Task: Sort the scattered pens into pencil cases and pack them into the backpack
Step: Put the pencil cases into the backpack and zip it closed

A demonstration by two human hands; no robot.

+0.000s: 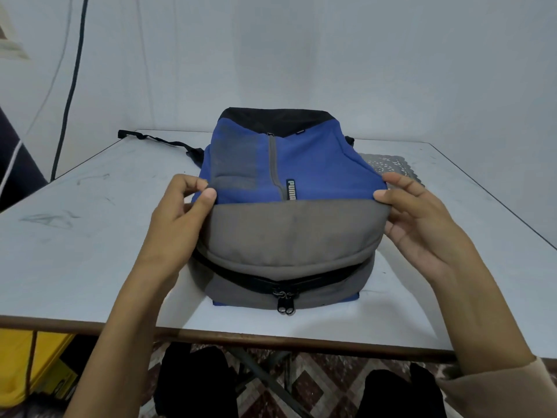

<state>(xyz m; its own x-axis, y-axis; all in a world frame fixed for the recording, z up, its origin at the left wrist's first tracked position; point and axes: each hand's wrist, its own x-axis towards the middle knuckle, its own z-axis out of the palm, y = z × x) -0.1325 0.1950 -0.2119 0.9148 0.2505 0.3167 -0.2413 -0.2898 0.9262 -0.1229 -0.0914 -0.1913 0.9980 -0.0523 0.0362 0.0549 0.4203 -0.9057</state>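
A blue, grey and black backpack (301, 164) lies flat on the white table (90, 236), its top end toward me. The main zipper runs shut, with two pullers (286, 309) together at the near end. My left hand (177, 218) pinches the left side of the bag where blue meets grey. On the opposite side, my right hand (422, 218) grips the same seam with thumb on top. No pens or pencil cases are visible.
A black strap (156, 140) trails from the bag toward the table's far left corner. A patterned grey mat (391, 165) lies behind the bag on the right. A dark cable (70, 86) hangs down the wall at left. Yellow objects (33, 363) sit under the table's left side.
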